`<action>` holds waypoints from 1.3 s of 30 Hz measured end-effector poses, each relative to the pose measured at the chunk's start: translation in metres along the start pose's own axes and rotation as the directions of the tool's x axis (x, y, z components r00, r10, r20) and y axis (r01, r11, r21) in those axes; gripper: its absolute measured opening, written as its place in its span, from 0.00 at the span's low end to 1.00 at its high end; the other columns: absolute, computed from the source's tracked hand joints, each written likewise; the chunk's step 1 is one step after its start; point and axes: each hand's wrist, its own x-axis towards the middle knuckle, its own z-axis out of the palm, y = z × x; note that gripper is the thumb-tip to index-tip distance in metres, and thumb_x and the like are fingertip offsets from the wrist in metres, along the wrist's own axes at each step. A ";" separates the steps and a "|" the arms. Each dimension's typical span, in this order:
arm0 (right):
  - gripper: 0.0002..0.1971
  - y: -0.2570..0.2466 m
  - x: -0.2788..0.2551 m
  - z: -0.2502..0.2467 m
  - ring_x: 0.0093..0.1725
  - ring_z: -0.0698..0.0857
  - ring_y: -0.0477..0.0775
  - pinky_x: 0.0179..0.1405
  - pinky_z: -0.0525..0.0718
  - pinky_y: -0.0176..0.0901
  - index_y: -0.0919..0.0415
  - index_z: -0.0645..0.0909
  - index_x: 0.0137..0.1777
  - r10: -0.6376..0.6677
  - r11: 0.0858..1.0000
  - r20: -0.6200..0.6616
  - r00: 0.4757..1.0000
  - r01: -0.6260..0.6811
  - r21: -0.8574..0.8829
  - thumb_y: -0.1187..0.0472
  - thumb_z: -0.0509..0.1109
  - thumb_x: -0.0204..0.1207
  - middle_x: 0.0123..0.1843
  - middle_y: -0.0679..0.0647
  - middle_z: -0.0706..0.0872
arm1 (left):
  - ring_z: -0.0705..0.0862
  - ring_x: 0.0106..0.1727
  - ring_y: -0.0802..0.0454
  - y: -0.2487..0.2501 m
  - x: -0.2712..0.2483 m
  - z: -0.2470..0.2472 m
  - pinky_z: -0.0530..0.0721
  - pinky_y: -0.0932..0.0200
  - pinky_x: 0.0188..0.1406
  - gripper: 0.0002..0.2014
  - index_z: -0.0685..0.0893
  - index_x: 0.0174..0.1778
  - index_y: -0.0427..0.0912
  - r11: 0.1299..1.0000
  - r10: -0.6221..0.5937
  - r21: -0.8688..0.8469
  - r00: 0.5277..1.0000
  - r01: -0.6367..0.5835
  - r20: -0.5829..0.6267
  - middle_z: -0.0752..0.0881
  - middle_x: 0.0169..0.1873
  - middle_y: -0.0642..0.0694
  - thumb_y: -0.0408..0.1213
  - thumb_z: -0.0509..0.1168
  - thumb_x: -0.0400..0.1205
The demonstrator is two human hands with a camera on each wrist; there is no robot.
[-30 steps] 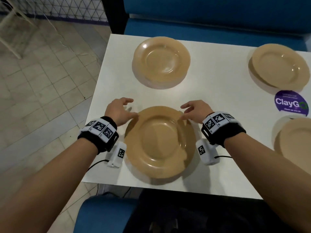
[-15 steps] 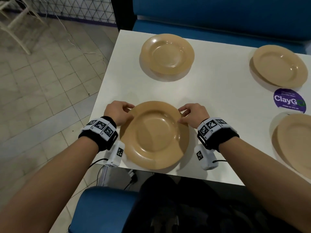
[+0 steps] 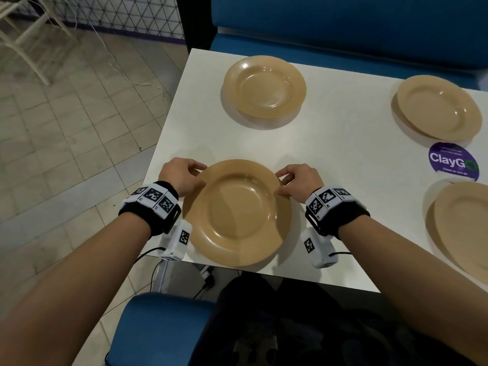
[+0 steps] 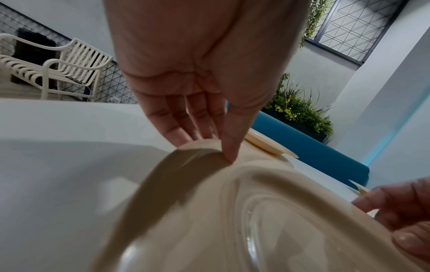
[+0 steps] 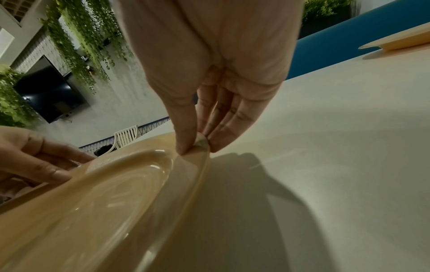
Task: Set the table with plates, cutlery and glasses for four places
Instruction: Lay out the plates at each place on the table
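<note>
Both hands pinch plate over white table.

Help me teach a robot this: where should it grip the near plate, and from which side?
Grip the near plate by its thin raised rim, from opposite sides. The left hand and right hand each pinch it, thumb on top. The flat base offers no hold.
</note>
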 end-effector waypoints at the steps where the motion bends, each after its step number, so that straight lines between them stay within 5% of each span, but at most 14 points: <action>1: 0.19 0.000 0.000 0.000 0.43 0.83 0.51 0.51 0.85 0.43 0.56 0.86 0.56 0.000 1.000 0.003 1.000 0.000 0.008 0.67 0.80 0.64 0.41 0.52 0.86 | 0.82 0.49 0.54 0.000 0.001 0.000 0.76 0.64 0.48 0.17 0.87 0.59 0.50 1.000 -0.004 0.001 1.000 0.004 0.001 0.86 0.43 0.52 0.35 0.72 0.74; 9: 0.16 0.001 0.011 -0.004 0.45 0.83 0.50 0.54 0.82 0.42 0.56 0.85 0.56 0.017 0.999 -0.006 1.000 -0.017 0.050 0.58 0.78 0.68 0.43 0.53 0.86 | 0.83 0.58 0.51 0.009 0.011 -0.002 0.76 0.63 0.54 0.15 0.87 0.59 0.49 0.998 -0.067 -0.011 0.996 0.066 -0.053 0.87 0.56 0.48 0.43 0.68 0.77; 15: 0.16 -0.010 0.042 -0.028 0.46 0.86 0.52 0.52 0.82 0.40 0.57 0.85 0.58 0.059 0.994 -0.063 0.996 -0.053 0.093 0.53 0.75 0.72 0.51 0.55 0.89 | 0.85 0.57 0.48 0.034 0.045 -0.009 0.81 0.55 0.62 0.19 0.81 0.65 0.49 0.989 -0.083 -0.132 0.987 0.065 -0.136 0.88 0.55 0.48 0.42 0.66 0.78; 23: 0.26 -0.026 0.112 -0.064 0.67 0.81 0.56 0.67 0.75 0.46 0.58 0.73 0.73 0.193 0.968 -0.153 0.969 -0.163 0.191 0.53 0.70 0.76 0.64 0.54 0.85 | 0.82 0.63 0.43 0.088 0.128 -0.002 0.81 0.46 0.65 0.34 0.63 0.78 0.46 0.937 -0.108 -0.346 0.986 0.058 -0.126 0.79 0.67 0.42 0.43 0.68 0.77; 30: 0.39 -0.026 0.173 -0.072 0.66 0.82 0.58 0.70 0.77 0.53 0.58 0.59 0.81 0.350 0.875 -0.141 0.926 -0.269 0.402 0.58 0.73 0.73 0.64 0.54 0.83 | 0.85 0.60 0.41 0.116 0.192 0.004 0.82 0.47 0.65 0.34 0.63 0.79 0.45 0.907 -0.142 -0.406 0.989 0.111 -0.047 0.85 0.58 0.43 0.35 0.67 0.76; 32: 0.40 -0.026 0.181 -0.074 0.66 0.82 0.57 0.70 0.77 0.49 0.58 0.60 0.81 0.348 0.876 -0.145 0.926 -0.267 0.401 0.60 0.74 0.70 0.65 0.56 0.83 | 0.86 0.58 0.42 0.118 0.199 0.005 0.83 0.48 0.63 0.34 0.66 0.78 0.45 0.909 -0.138 -0.400 0.990 0.114 -0.032 0.88 0.55 0.42 0.32 0.66 0.74; 35: 0.37 -0.027 0.187 -0.075 0.63 0.82 0.56 0.57 0.78 0.39 0.57 0.64 0.79 0.339 0.886 -0.166 0.926 -0.255 0.387 0.64 0.73 0.70 0.61 0.56 0.84 | 0.87 0.56 0.44 0.120 0.202 0.004 0.83 0.50 0.63 0.33 0.70 0.75 0.45 0.925 -0.155 -0.361 0.985 0.119 -0.072 0.88 0.53 0.42 0.29 0.65 0.72; 39: 0.35 -0.031 0.191 -0.071 0.63 0.82 0.56 0.58 0.79 0.42 0.56 0.66 0.77 0.323 0.890 -0.170 0.931 -0.238 0.389 0.65 0.73 0.69 0.58 0.56 0.84 | 0.87 0.55 0.43 0.114 0.207 0.001 0.84 0.50 0.61 0.32 0.72 0.73 0.46 0.917 -0.185 -0.376 0.977 0.135 -0.101 0.88 0.52 0.42 0.28 0.66 0.71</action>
